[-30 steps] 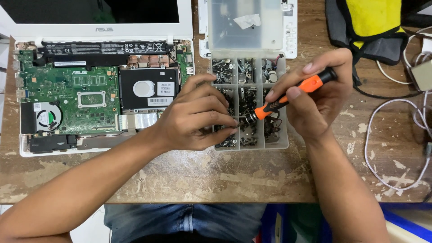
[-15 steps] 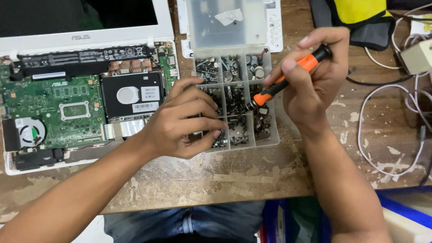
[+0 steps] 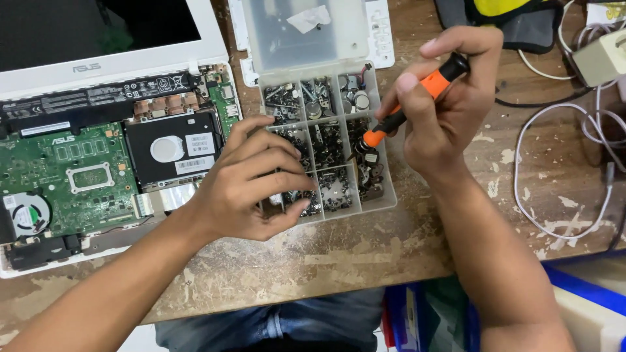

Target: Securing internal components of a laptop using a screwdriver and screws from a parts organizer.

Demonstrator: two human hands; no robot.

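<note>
My right hand [image 3: 450, 111] grips an orange-and-black screwdriver [image 3: 417, 98], its tip pointing down-left into the right column of a clear plastic parts box [image 3: 385, 199]. The box's compartments hold several small screws and metal parts. My left hand [image 3: 251, 182] hovers over the box's left compartments, fingers curled with fingertips down among the screws; whether it pinches one is hidden. Left of the box lies an opened white laptop [image 3: 98, 163] with its green circuit board, fan and black hard drive exposed.
The box's raised clear lid [image 3: 306, 29] stands behind the compartments. White cables [image 3: 561, 163] loop on the worn wooden table at right, near a white adapter [image 3: 600, 58]. A black-and-yellow bag [image 3: 515, 26] lies at the back. Blue bins [image 3: 587, 306] sit below the table edge.
The view has shifted, so everything sits further left in frame. My right hand has lifted the screwdriver slightly up and right. My left hand stays over the box's left compartments.
</note>
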